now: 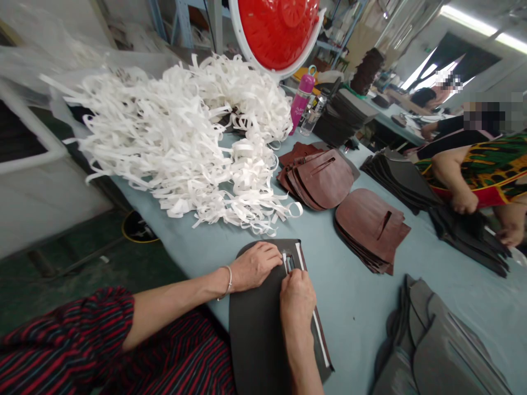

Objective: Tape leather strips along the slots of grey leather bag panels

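The panel point(259, 340) is coloured dark grey; left of it a sleeve point(82, 323) is striped red and black, beyond it strips point(164, 131) are coloured white, a bottle point(302, 104) magenta

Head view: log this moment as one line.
left hand: on dark panel, beside slot | right hand: at slot's near end | white strip: along panel edge | brown pieces: two stacks beyond

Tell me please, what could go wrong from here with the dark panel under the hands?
The white strip by the slot might wrinkle if the left hand slips. Loose white ribbons near the dark panel could stray onto it. The purple bottle beside them might tip if they are pulled.
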`<state>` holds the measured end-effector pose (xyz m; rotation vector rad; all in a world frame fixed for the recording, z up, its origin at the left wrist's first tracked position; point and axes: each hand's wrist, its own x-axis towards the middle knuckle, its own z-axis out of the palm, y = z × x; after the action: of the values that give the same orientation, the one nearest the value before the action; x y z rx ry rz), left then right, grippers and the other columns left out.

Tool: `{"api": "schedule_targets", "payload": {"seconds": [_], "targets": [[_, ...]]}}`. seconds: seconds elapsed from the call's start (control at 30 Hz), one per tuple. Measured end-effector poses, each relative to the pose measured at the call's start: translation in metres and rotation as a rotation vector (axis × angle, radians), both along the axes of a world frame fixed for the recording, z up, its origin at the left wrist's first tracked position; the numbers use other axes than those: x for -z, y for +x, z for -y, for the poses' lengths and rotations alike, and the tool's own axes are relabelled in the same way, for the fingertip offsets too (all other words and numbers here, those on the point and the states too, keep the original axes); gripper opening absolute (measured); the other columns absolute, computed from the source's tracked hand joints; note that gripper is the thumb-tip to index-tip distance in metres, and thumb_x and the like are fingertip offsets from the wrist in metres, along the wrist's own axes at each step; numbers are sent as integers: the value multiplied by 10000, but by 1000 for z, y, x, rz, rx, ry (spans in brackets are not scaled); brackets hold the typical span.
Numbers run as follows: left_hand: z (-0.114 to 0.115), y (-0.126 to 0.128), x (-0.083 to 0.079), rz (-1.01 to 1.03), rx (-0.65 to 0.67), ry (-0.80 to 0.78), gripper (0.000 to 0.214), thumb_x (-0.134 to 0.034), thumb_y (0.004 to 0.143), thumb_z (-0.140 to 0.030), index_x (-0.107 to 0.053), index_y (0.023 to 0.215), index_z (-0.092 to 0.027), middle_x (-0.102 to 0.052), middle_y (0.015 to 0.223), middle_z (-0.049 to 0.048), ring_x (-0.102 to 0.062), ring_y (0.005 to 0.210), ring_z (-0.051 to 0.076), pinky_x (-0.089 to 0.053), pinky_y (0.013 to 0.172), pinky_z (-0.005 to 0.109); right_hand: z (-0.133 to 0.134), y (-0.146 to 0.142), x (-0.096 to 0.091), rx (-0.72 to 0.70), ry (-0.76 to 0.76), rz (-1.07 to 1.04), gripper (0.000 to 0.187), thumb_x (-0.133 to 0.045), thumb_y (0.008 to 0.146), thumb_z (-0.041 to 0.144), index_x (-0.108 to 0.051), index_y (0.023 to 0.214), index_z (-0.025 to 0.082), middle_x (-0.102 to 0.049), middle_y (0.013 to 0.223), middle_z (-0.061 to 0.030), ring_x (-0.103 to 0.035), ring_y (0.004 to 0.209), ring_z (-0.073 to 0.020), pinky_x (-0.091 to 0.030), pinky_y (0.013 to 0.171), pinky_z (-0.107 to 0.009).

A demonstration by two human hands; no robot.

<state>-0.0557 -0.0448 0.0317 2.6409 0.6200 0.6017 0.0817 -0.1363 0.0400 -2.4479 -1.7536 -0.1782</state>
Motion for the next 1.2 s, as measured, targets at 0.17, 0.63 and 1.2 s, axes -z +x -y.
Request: {"api": "schedule_targets", "payload": {"seconds": [0.17, 0.63, 1.2], "targets": [[0, 0, 1, 9, -23, 3, 284, -475, 819, -52, -572, 1058, -172, -593, 1076, 71, -493, 1105, 207, -400, 971, 370, 0, 8, -2, 37, 16, -10, 201, -430, 893, 175, -569, 748, 182, -614, 701, -39, -577, 589, -169, -321, 546, -275], [0, 0, 1, 22, -43, -15, 275, -474, 813, -41, -569, 1037, -168, -583, 1066, 69, -493, 1088, 202, -407, 961, 360, -7, 5, -3, -5, -24, 1, 193, -437, 895, 149, -556, 745, 171, -605, 713, -41, -562, 570, -147, -289, 520, -265], [1, 2, 3, 54, -114, -78, 191, -410, 832, -63, -495, 975, -157, -545, 957, 75, -513, 950, 217, -461, 893, 389, -53, -2, -12, -14, -105, -116, 82, -500, 864, 172, -580, 848, 162, -622, 852, -64, -616, 698, -167, -395, 583, -257]]}}
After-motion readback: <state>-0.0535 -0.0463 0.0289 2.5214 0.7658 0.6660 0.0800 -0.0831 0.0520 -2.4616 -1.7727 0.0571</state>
